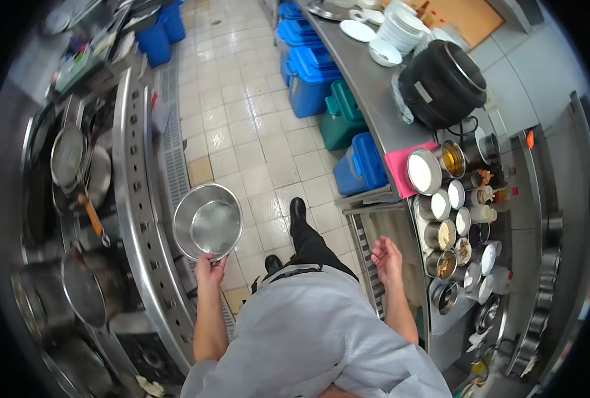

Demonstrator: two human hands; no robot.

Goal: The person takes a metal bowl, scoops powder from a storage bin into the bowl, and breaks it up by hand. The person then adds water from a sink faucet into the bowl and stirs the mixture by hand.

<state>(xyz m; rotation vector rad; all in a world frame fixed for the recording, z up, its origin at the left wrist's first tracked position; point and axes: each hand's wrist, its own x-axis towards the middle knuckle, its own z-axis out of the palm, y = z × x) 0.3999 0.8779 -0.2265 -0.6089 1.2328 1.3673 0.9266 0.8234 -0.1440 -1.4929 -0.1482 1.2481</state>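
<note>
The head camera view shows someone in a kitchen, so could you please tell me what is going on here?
A person in a pale top stands on a tiled floor beside a stove. The left hand holds a round stainless steel pot by its near rim, above the floor. The right hand is loosely open with nothing visible in it, near a group of ingredient canisters. Whether the pot contains clear liquid or only reflections, I cannot tell.

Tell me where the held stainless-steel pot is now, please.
In the head view, the stainless-steel pot is left of centre, held at its near side by the left hand, over the tiled floor and right of the stove's knob panel.
</note>
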